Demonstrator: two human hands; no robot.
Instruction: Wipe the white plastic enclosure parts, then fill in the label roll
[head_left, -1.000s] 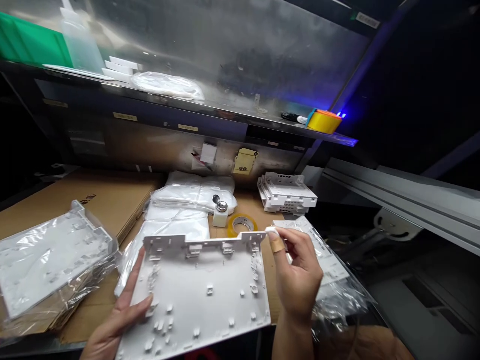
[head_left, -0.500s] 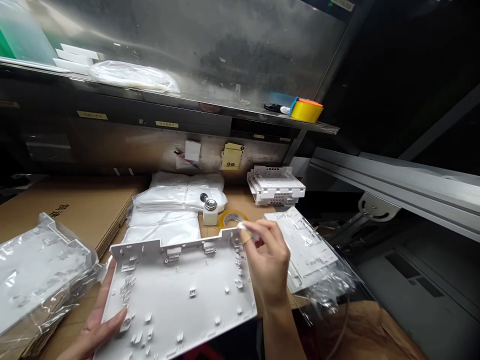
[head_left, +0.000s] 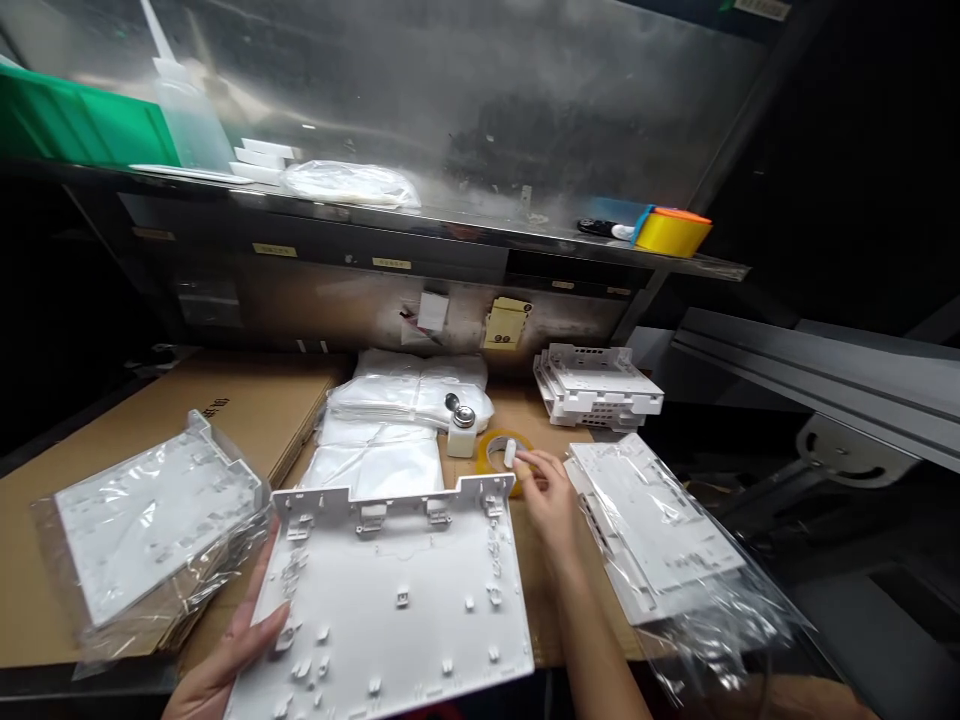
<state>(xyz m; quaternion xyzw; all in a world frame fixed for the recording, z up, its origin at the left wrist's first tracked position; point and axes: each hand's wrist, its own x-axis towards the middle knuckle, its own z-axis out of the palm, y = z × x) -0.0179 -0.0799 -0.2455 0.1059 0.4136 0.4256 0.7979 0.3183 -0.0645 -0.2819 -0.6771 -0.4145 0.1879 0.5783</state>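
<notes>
My left hand [head_left: 232, 655] grips the left edge of a white plastic housing panel [head_left: 405, 560], thumb over its inner face. The panel is tilted toward me and shows clips and posts. Just past its top right corner, my right hand [head_left: 549, 495] pinches a small white piece [head_left: 511, 453], whose exact kind I cannot make out. Behind that piece lies a roll of yellow tape [head_left: 486, 462]. A small white pump bottle [head_left: 462, 438] with a metal top and raised lid stands beside the tape.
Bagged white panels lie at left [head_left: 157, 520] on flat cardboard [head_left: 247, 400] and at right [head_left: 660, 530]. Folded plastic bags [head_left: 405, 390] are stacked behind the panel. More white housings [head_left: 600, 385] sit at the back right. A metal shelf [head_left: 480, 225] crosses above.
My right hand has moved away from the panel's top right corner with the white piece, toward the tape. The view has shifted left, and the left hand still holds the panel.
</notes>
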